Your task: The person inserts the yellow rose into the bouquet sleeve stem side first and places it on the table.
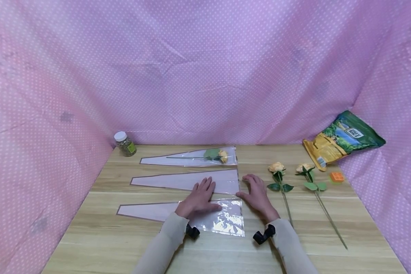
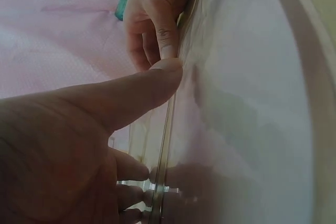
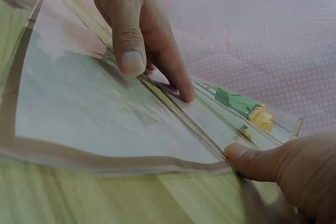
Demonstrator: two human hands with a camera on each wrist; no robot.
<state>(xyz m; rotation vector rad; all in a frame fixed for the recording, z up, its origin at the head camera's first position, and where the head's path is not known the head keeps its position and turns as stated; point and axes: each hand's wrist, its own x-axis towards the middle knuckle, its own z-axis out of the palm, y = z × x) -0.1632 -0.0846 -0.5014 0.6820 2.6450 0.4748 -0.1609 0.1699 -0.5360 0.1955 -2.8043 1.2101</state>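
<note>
While the left hand (image 1: 199,198) lies across the middle flower sleeve (image 1: 227,182), its fingers are extended and slightly spread, gripping nothing, with the thumb over the near flower sleeve (image 1: 147,210). At the sleeves' wide ends, the right hand (image 1: 258,195) has loosely bent fingers, thumb and forefinger apart, nothing held. A yellow rose (image 1: 223,156) lies inside the far flower sleeve (image 1: 178,162) on the desk (image 1: 96,236).

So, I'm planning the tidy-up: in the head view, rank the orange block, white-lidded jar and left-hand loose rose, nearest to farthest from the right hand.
1. Left-hand loose rose, just right of the right hand
2. Orange block, farther right
3. White-lidded jar, far left at the back
</note>
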